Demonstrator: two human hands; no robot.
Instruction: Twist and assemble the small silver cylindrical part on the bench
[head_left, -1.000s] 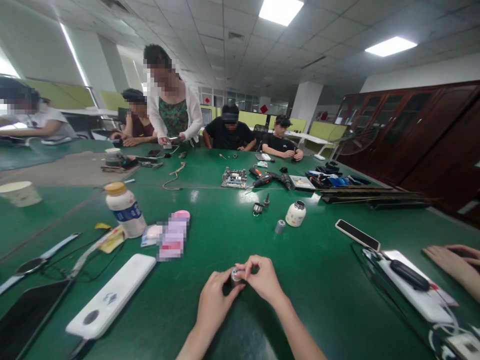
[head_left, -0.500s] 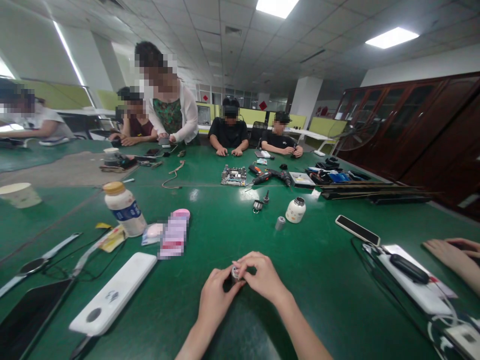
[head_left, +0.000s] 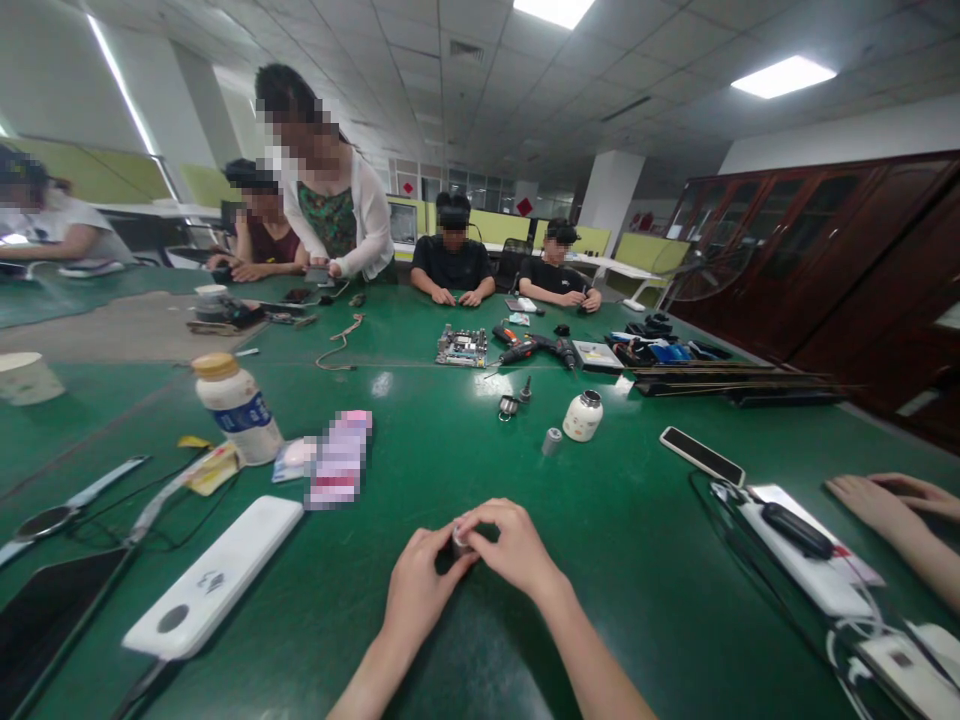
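hands, change: compared with one second ago, the top of the small grey cylinder (head_left: 459,543) is more fully covered by the right hand (head_left: 514,545).
far side, change: both hands of the seated person (head_left: 452,262) straight ahead are now seen on the surface; only one was plainly seen before.
surface: a glossy green table (head_left: 637,580) is spread beneath the hands.
ahead of the hands: a second grey cylinder (head_left: 552,441) is stood beside a cream bottle (head_left: 583,416); farther off, a circuit board (head_left: 462,346) is laid near a power drill (head_left: 562,350).
left of the hands: a long white device (head_left: 214,575) and a yellow-capped bottle (head_left: 238,410) are placed.
right of the hands: a phone (head_left: 703,455) is set down, with a co-worker's hands (head_left: 874,500) beyond it.
room: dark wooden cabinets (head_left: 802,250) are seen far to the right, beneath bright ceiling panels.
left hand (head_left: 420,575): curled, with the cylinder gripped between fingers and thumb.
right hand: bent, fingertips at the cylinder's top; whether it is gripped or only touched cannot be told.
cylinder: held upright between both hands, low over the table.
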